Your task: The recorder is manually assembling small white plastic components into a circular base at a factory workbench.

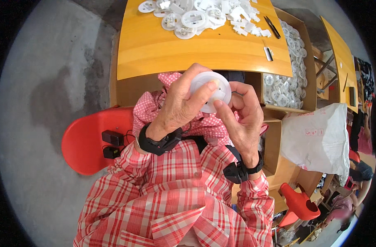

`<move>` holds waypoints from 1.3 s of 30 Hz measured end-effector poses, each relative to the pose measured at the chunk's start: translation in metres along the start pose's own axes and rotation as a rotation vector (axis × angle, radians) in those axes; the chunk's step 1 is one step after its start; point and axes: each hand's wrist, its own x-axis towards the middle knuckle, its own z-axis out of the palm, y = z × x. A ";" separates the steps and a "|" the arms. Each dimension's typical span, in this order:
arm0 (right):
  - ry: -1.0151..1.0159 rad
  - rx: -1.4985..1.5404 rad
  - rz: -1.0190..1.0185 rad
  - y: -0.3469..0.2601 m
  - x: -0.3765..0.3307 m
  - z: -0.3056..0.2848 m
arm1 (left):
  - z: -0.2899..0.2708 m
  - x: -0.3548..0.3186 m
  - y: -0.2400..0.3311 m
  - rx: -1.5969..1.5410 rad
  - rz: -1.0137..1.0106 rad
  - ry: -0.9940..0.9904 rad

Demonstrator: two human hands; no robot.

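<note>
1. Holding a round white plastic disc between both hands, the person keeps it raised just near of the yellow table's near edge, above the lap.
2. Left hand is closed on the disc from the left, its thumb pressed across the disc's face; right hand is closed on it from the right, with fingers curled behind the rim and the thumb reaching up to the lower edge.
3. Risk, as I judge it: the grip sits mostly on the rim and face with fingertips only, so a slip of the left thumb could pop the disc out and drop it to the lap or floor.
4. Another risk: any small part seated at the disc's centre could work loose under the thumb pressure; the thumb hides that spot, so I cannot tell.
5. Orientation: the disc's flat face is turned toward the camera, tilted slightly up. Being round, it has no clear long axis; its thin axis runs toward the viewer.
6. Nearby: a heap of similar white parts lies on the far side of the table, and a cardboard box of more sits to the right.
</note>
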 end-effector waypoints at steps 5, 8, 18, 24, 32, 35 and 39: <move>0.053 0.055 0.042 0.002 -0.001 0.001 | -0.002 -0.002 0.004 0.099 0.041 -0.015; 0.103 -0.044 -0.032 -0.002 -0.005 0.003 | 0.002 -0.001 -0.002 0.114 0.044 -0.021; 0.043 0.241 0.196 0.008 0.006 -0.009 | -0.004 0.001 0.003 -0.203 -0.332 -0.120; -0.038 0.189 0.219 0.011 0.006 -0.009 | 0.000 0.000 0.011 -0.099 -0.307 -0.044; 0.007 0.200 0.182 0.008 0.002 -0.004 | 0.008 -0.005 0.006 -0.128 -0.241 0.033; 0.052 0.191 0.179 0.008 0.001 -0.003 | 0.010 -0.006 0.009 -0.076 -0.238 0.034; 0.095 0.183 0.157 0.005 0.000 -0.001 | 0.016 -0.007 0.004 0.073 -0.066 0.090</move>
